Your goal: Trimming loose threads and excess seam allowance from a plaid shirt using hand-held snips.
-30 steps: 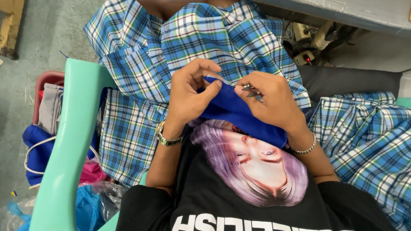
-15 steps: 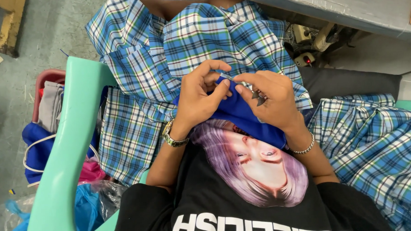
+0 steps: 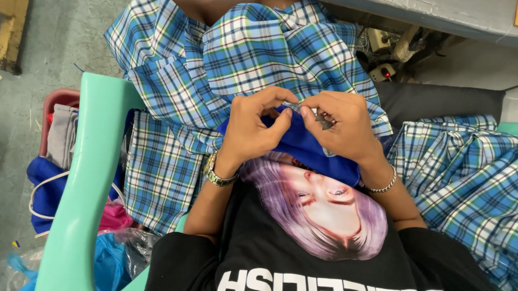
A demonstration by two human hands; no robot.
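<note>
Concrete floor filled the left of the frame, with a green chair (image 3: 83, 215) and plaid cloth (image 3: 256, 54) across the lap at centre. Since a second earlier, both hands had drawn closer together and the left hand (image 3: 253, 131) had curled its thumb and forefinger tighter onto the blue fabric (image 3: 305, 147), so the fine work on its edge looked to be under way. Right hand (image 3: 344, 125) pinched a small metal tool (image 3: 321, 117) at frame centre, its tip touching the fabric edge between both grips.
</note>
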